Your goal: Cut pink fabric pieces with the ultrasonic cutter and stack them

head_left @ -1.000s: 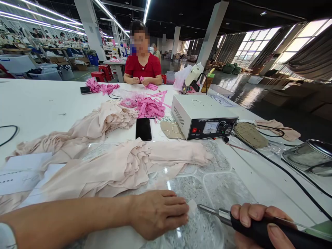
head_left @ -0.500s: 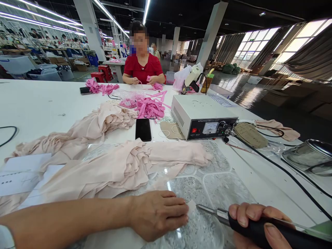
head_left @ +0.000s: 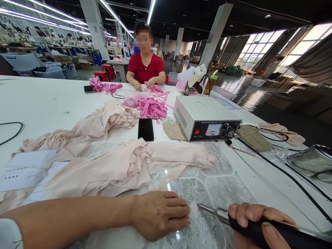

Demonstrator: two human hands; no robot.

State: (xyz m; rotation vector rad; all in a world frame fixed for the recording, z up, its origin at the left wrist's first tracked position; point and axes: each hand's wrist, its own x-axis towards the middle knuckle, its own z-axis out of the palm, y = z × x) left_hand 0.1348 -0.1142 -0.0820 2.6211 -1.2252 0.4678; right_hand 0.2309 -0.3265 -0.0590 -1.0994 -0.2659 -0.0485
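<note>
Right hand (head_left: 261, 221), head view, 4 o'clock, grips black-handled tool (head_left: 220, 213); metal tip points 9–10 o'clock, just beside pale scrap (head_left: 193, 209) at left fingertips. Left hand (head_left: 160, 216), 6 o'clock, palm down on gray mat (head_left: 220, 188), fingers together; can't tell if pinching. From left hand: beige fabric pile (head_left: 114, 169) 10 o'clock, phone (head_left: 146, 129) 12, metal box (head_left: 207, 110) 1, on white tabletop (head_left: 52, 107).
</note>
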